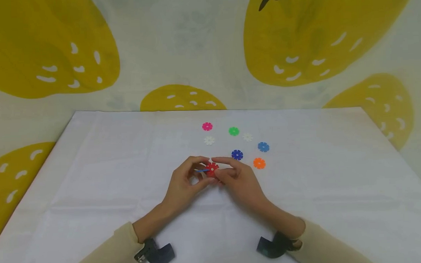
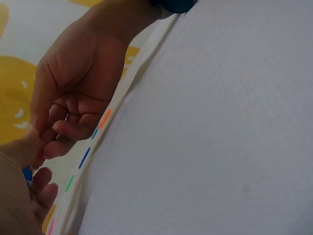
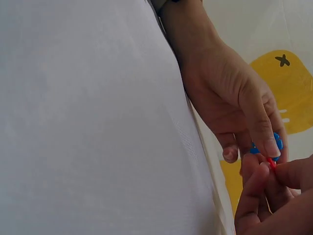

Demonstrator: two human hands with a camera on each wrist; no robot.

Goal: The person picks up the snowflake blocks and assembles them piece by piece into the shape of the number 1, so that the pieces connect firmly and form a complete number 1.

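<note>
A red notched disc (image 1: 211,166) is being pinched by the right hand (image 1: 243,180), while a blue notched disc (image 1: 202,170), edge-on from above, is being gripped in the left hand's (image 1: 180,184) curled fingers. Both are being held touching over the worktop (image 1: 104,170); whether they interlock isn't being clearly shown. Toward the far edge, more discs are being carried: pink disc (image 1: 205,126) nearest that edge, green disc (image 1: 234,129), two white discs (image 1: 209,139), dark blue disc (image 1: 235,155) just beside the right hand, orange disc (image 1: 257,163), and light blue disc (image 1: 263,145) nearest the right edge.

Sleeves (image 1: 107,253): beige, long | wrist mounts (image 1: 162,255): black, curved
</note>
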